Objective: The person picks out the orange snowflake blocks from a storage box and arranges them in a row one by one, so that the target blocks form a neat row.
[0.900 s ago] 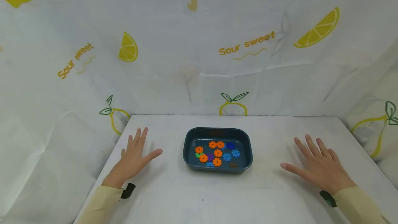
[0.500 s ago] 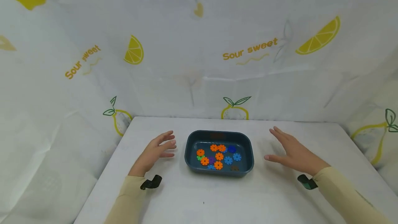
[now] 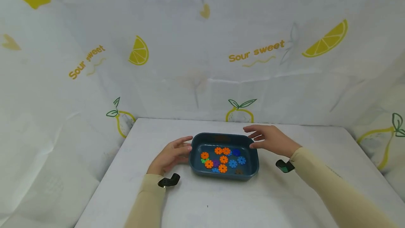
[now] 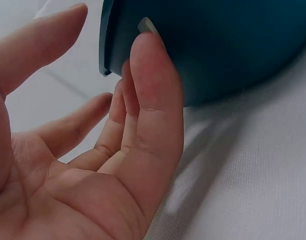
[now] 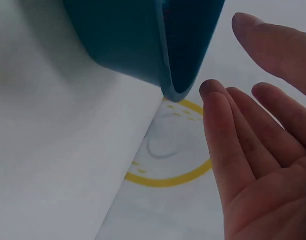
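A dark teal rectangular tray [image 3: 221,176] stands on the white table, holding several notched plastic discs in orange, blue, green, purple and brown, among them an orange disc [image 3: 223,168] and a blue disc [image 3: 232,164]. At the tray's left end is my left hand [image 3: 172,154], fingers loosely bent; the left wrist view shows a fingertip close against the tray's outer wall [image 4: 217,55], though contact is hard to tell. My right hand [image 3: 273,139] hovers by the far right corner. In the right wrist view its fingers [image 5: 227,135] are apart from the tray's rim [image 5: 173,95].
The white table [image 3: 202,207] ends at the back against a white cloth backdrop [image 3: 177,80] printed with lemons and lettering. More of this cloth hangs at the left and right sides. Dark bands circle both wrists, such as the left wristband [image 3: 169,180].
Both hands have moved inward from the sides to the tray's two ends, their spread fingers becoming loosely bent. The tray and discs stay on the table; the head view has shifted slightly.
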Available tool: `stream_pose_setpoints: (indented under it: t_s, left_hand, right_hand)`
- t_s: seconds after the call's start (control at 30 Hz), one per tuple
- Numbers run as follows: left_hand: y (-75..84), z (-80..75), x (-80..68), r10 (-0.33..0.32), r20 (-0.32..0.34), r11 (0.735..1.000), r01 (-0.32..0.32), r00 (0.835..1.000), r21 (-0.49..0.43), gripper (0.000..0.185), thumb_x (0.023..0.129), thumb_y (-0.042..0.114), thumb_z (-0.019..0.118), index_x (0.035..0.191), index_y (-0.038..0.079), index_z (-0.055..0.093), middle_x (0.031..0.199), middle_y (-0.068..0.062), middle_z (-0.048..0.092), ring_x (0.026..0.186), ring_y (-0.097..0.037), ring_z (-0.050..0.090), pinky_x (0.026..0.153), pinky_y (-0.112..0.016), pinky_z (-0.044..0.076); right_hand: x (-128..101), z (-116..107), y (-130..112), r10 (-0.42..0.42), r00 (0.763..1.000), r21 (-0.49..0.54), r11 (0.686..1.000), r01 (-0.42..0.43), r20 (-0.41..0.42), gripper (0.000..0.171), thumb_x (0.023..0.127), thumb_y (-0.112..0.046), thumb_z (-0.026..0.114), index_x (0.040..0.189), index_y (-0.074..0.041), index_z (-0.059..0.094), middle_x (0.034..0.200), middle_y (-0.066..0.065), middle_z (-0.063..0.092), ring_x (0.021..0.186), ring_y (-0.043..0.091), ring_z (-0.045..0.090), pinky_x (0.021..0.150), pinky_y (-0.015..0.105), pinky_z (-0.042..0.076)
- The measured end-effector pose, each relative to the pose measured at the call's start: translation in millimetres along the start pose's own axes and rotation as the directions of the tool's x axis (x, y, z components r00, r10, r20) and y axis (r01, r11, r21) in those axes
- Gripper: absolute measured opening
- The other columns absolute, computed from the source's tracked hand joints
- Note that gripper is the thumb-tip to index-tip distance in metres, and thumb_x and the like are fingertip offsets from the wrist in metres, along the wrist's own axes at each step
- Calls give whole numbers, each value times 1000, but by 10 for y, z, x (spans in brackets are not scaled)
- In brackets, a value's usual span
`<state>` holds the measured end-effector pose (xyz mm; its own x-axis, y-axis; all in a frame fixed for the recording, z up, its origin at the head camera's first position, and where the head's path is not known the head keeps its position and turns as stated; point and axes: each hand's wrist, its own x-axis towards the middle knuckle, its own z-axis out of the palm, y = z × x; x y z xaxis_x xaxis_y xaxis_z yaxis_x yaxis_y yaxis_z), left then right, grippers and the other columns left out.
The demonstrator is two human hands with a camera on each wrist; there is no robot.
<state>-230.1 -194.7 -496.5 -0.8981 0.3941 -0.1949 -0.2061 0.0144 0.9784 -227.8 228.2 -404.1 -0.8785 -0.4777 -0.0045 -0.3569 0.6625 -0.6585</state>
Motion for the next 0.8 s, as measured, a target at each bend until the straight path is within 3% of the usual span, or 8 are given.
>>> stream_pose_setpoints:
  t_s: [0.33,0.6,0.8]
  left_hand:
    - [-61,-21,1,-18,1,1000,18,1000,5,66,101,22,78,161,21,51,128,-13,69,107,-23,73,88,-38,63]
    - [-50,-27,9,-10,11,1000,10,1000,-13,65,101,20,78,161,21,52,124,-9,71,106,-22,72,86,-36,61]
    - [-48,-16,10,-5,18,1000,5,1000,-13,65,101,21,78,161,22,52,120,-8,69,105,-21,71,86,-36,61]
  right_hand:
    - [484,228,-149,-6,988,63,998,-4,157,47,97,-10,80,143,-8,69,138,14,73,118,28,75,99,42,63]
    - [713,421,-253,-5,969,-26,1000,12,246,35,96,-9,81,131,-8,77,126,7,79,107,16,76,99,41,63]
    - [778,549,-316,22,966,-125,992,11,256,32,94,-12,84,125,-8,79,119,5,80,101,14,76,98,41,63]
